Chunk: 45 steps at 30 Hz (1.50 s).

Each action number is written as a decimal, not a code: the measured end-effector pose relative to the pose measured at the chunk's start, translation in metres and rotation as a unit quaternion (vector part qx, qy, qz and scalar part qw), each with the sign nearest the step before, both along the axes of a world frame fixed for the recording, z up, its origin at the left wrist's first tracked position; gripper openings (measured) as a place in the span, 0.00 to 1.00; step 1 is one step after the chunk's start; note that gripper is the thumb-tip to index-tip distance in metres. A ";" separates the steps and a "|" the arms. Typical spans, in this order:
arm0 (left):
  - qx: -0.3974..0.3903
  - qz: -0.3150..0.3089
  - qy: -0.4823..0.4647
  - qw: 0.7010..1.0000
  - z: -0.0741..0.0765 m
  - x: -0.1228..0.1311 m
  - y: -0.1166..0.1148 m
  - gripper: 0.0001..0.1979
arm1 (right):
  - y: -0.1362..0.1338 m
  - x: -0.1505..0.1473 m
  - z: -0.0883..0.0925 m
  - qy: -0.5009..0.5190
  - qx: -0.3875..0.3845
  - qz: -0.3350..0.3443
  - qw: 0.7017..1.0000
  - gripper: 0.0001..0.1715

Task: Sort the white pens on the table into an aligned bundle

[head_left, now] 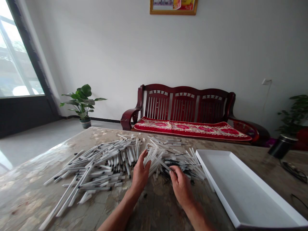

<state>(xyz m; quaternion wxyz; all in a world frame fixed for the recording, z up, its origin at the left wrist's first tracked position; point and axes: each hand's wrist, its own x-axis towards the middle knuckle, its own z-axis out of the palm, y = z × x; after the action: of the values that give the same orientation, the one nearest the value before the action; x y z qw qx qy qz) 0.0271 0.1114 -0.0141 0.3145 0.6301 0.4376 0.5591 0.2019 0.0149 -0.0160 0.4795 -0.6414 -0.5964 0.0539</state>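
Many white pen-like tubes (101,160), several with black ends, lie in a loose pile on the table (96,215). My left hand (141,171) is at the right side of that pile, thumb and fingers apart, holding nothing. To its right, my right hand (179,183) pinches one whitish tube (165,166) between thumb and fingers. Dark thin pieces (178,163) lie beyond and beside my right hand, mixed with more white tubes. A shallow white box (243,186) without contents stands to the right of the pieces.
A black cylinder (282,146) and dark cables (295,171) are at the table's right. Beyond the table stands a dark red wooden bench (185,104) with a red patterned cover (190,127). A potted plant (84,102) stands on the floor at the left.
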 end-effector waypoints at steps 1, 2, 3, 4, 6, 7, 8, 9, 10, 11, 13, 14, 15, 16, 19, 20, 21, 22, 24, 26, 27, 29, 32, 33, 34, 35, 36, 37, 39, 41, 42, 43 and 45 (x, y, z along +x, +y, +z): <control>0.031 0.005 0.041 0.999 -0.002 0.000 0.000 0.24 | 0.000 -0.001 0.000 0.000 0.001 0.008 1.000 0.15; 0.061 0.010 0.081 0.995 -0.002 0.000 -0.001 0.23 | -0.001 -0.001 0.000 0.001 0.004 0.016 1.000 0.14; 0.089 0.012 0.121 0.989 -0.002 -0.001 -0.003 0.23 | -0.001 -0.002 0.001 0.002 0.006 0.022 1.000 0.14; 0.116 0.010 0.159 0.980 -0.001 -0.001 -0.005 0.22 | -0.001 -0.002 0.001 0.003 0.009 0.029 1.000 0.14; 0.163 -0.012 0.226 0.960 0.003 -0.002 -0.009 0.20 | 0.000 -0.002 0.001 0.014 0.013 0.040 0.999 0.14; 0.179 -0.026 0.255 0.950 0.006 -0.002 -0.011 0.18 | 0.000 -0.001 0.001 0.023 0.015 0.044 0.999 0.14; 0.188 -0.040 0.279 0.941 0.009 -0.003 -0.013 0.15 | 0.000 -0.001 0.001 0.036 0.017 0.046 0.998 0.14; 0.191 -0.048 0.297 0.934 0.011 -0.003 -0.014 0.12 | 0.001 -0.001 0.001 0.053 0.020 0.046 0.997 0.14; 0.189 -0.050 0.310 0.930 0.013 -0.004 -0.015 0.09 | 0.002 -0.001 0.000 0.073 0.024 0.044 0.996 0.14; 0.184 -0.042 0.317 0.930 0.014 -0.005 -0.015 0.08 | 0.002 0.000 -0.001 0.093 0.028 0.040 0.994 0.15; 0.170 0.006 0.314 0.934 0.016 -0.009 -0.013 0.08 | 0.004 0.001 -0.003 0.128 0.034 0.027 0.991 0.20; 0.161 0.043 0.309 0.936 0.017 -0.012 -0.012 0.08 | 0.005 0.003 -0.004 0.139 0.035 0.019 0.990 0.22; 0.149 0.084 0.307 0.936 0.017 -0.016 -0.010 0.09 | 0.006 0.004 -0.006 0.143 0.035 0.013 0.989 0.22; 0.134 0.125 0.307 0.934 0.018 -0.020 -0.008 0.09 | 0.007 0.005 -0.007 0.143 0.033 0.007 0.989 0.22; 0.067 0.224 0.334 0.913 0.022 -0.034 -0.003 0.11 | 0.009 0.007 -0.011 0.135 0.028 0.002 0.991 0.19; 0.043 0.245 0.345 0.905 0.023 -0.038 -0.001 0.13 | 0.009 0.007 -0.012 0.132 0.027 0.003 0.991 0.19; 0.022 0.260 0.356 0.897 0.024 -0.041 0.000 0.14 | 0.009 0.007 -0.013 0.129 0.026 0.005 0.991 0.18; 0.004 0.267 0.367 0.891 0.024 -0.044 0.002 0.16 | 0.009 0.006 -0.013 0.126 0.026 0.007 0.992 0.18; -0.020 0.265 0.394 0.880 0.023 -0.048 0.005 0.18 | 0.009 0.005 -0.013 0.116 0.023 0.012 0.993 0.16; -0.027 0.252 0.425 0.869 0.020 -0.049 0.008 0.18 | 0.007 0.004 -0.012 0.101 0.019 0.019 0.995 0.15; -0.026 0.245 0.440 0.863 0.018 -0.049 0.009 0.18 | 0.007 0.004 -0.011 0.094 0.018 0.021 0.995 0.15; -0.020 0.235 0.462 0.855 0.014 -0.048 0.012 0.18 | 0.006 0.003 -0.009 0.084 0.019 0.025 0.996 0.14; -0.018 0.226 0.475 0.850 0.012 -0.047 0.013 0.18 | 0.006 0.003 -0.008 0.080 0.022 0.032 0.996 0.13; -0.020 0.226 0.476 0.850 0.013 -0.048 0.012 0.18 | 0.006 0.003 -0.008 0.081 0.022 0.035 0.996 0.13; -0.024 0.228 0.476 0.849 0.014 -0.048 0.011 0.18 | 0.005 0.003 -0.008 0.081 0.021 0.037 0.996 0.13; -0.030 0.230 0.478 0.847 0.017 -0.048 0.010 0.17 | 0.005 0.003 -0.008 0.081 0.020 0.039 0.996 0.13; -0.035 0.231 0.482 0.845 0.019 -0.049 0.008 0.17 | 0.005 0.003 -0.008 0.081 0.019 0.039 0.996 0.13; -0.040 0.231 0.486 0.842 0.022 -0.050 0.007 0.17 | 0.005 0.002 -0.008 0.081 0.018 0.040 0.996 0.13; -0.044 0.232 0.495 0.836 0.025 -0.052 0.004 0.16 | 0.005 0.002 -0.008 0.080 0.016 0.041 0.996 0.13; -0.043 0.237 0.496 0.835 0.027 -0.054 0.003 0.16 | 0.005 0.002 -0.007 0.080 0.017 0.041 0.996 0.14; -0.043 0.242 0.491 0.836 0.027 -0.055 0.003 0.16 | 0.005 0.002 -0.007 0.081 0.018 0.041 0.996 0.14; -0.045 0.249 0.483 0.838 0.028 -0.056 0.003 0.16 | 0.005 0.001 -0.006 0.081 0.020 0.041 0.996 0.14; -0.051 0.269 0.457 0.846 0.030 -0.059 0.004 0.16 | 0.005 0.001 -0.005 0.083 0.027 0.039 0.995 0.14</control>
<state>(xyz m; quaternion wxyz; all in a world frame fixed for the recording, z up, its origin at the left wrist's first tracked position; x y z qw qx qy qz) -0.0315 0.1158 0.0162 -0.0519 0.6552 0.7119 0.2473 0.2030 0.0203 -0.0210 0.5417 -0.5982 -0.5803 0.1096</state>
